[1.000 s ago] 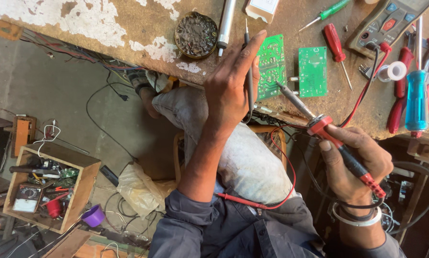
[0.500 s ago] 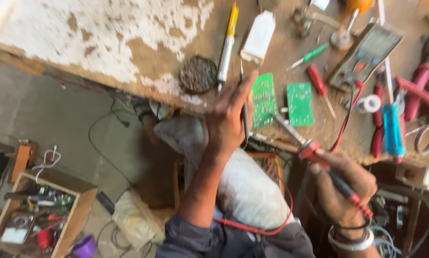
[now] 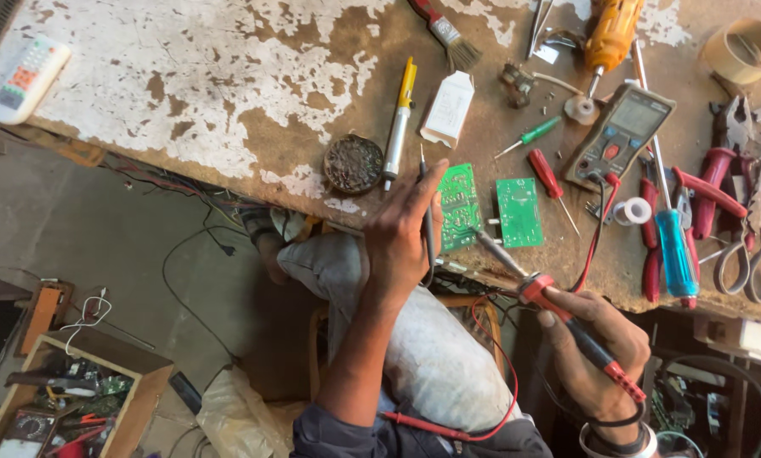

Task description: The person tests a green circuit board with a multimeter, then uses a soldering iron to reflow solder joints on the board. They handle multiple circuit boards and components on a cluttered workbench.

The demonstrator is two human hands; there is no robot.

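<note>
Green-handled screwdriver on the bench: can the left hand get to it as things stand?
Probably not directly: the left hand holds a black probe, and the green-handled screwdriver lies beyond the two green circuit boards, though nothing covers it.

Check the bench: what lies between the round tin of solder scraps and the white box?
In the head view, a silver desoldering pump with a yellow end lies between the round tin and the white box.

The view now takes in more of the far worn wooden desk [image 3: 228, 127]: a white remote control [image 3: 28, 78], an orange drill [image 3: 611, 36] and a tape roll [image 3: 743, 49] appear. Both hands sit lower in view than before.
</note>
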